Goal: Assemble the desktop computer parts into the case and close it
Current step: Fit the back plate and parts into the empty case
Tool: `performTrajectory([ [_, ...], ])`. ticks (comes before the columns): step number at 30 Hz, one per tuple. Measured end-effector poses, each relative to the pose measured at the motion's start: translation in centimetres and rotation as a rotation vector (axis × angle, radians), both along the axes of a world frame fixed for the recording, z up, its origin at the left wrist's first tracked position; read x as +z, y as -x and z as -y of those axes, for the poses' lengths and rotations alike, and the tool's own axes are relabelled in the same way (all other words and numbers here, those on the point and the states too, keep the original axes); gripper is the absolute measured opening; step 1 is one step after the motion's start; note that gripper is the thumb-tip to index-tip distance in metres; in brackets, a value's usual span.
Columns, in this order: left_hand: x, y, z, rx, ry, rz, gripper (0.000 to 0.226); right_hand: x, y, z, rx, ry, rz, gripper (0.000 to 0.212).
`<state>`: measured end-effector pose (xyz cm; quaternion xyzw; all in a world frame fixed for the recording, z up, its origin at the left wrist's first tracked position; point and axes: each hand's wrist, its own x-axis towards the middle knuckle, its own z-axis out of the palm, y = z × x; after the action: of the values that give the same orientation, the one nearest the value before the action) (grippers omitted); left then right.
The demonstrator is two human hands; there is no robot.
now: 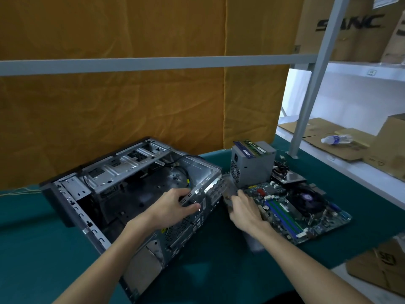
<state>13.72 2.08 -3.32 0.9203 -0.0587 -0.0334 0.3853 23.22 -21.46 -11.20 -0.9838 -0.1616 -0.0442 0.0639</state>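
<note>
Bare forearms reach over green cloth: left hand [175,205] grips the open case's [122,185] rear rim; right hand [245,207] pinches a blurred grey plate beside the motherboard [302,211]. Case lies lengthwise left-to-right, opening upward. Risk: the plate may snag the board's edge.

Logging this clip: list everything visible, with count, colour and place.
computer case: one, grey metal, open, on its side, left on the table.
motherboard: one, dark green with a black fan, flat to the right of the case.
power supply: one, grey, behind the motherboard.
memory sticks: green, on top of the power supply; count unclear.
table cover: one, teal.
curtain: yellow-brown, behind the table.
water bottle: one, clear, lying on the shelf at right.
cardboard boxes: several, brown, on the shelves.
left hand: grips the case's rear edge.
right hand: holds a blurred grey part at the motherboard's near-left corner.
</note>
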Motion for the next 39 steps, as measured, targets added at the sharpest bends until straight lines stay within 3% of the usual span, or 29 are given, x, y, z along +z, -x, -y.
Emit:
performTrajectory([
  [5,-0.2,0.2,-0.1,0.023,0.021,-0.006,0.024,-0.6,-1.8,-0.8,-0.047,-0.006,-0.113,0.013],
  [11,-0.3,0.1,-0.3,0.036,-0.001,-0.013,0.027,-0.8,-2.3,-0.5,-0.071,-0.095,-0.136,0.012],
  [13,-0.1,0.3,-0.2,0.053,-0.014,-0.027,0.046,-0.3,-2.3,-0.4,-0.060,-0.090,-0.145,0.010],
  [16,0.3,0.6,-0.1,0.049,0.013,-0.033,0.037,0.4,-1.9,-0.1,-0.037,-0.126,-0.114,0.006],
  [18,0.4,0.8,-0.1,0.070,0.023,-0.016,0.041,0.7,-0.7,-0.2,-0.013,-0.289,-0.045,0.004],
  [20,0.6,1.2,0.1,0.124,-0.021,0.049,0.042,0.4,1.9,-1.1,0.018,-0.583,-0.052,0.007],
  [23,1.3,2.5,0.6,0.183,-0.009,0.317,0.030,-1.3,6.4,-3.2,0.160,-0.943,-0.281,0.013],
  [26,2.4,4.8,0.9,0.215,0.032,0.536,0.014,-2.5,9.2,-4.9,0.211,-1.097,-0.464,0.012],
  [29,2.1,8.3,2.2,0.234,0.140,0.626,0.016,-2.7,10.2,-6.1,0.197,-1.188,-0.526,0.010],
  [33,-3.0,12.9,4.6,0.250,0.172,0.416,0.016,-2.9,11.3,-6.8,0.165,-1.259,-0.551,0.010],
  [36,-7.7,13.8,4.4,0.540,0.232,0.223,0.013,-3.6,12.0,-6.3,0.137,-1.258,-0.579,0.013],
  [39,-9.7,12.9,3.8,0.768,0.314,0.218,0.024,-3.9,12.4,-6.4,0.142,-1.259,-0.603,0.010],
])
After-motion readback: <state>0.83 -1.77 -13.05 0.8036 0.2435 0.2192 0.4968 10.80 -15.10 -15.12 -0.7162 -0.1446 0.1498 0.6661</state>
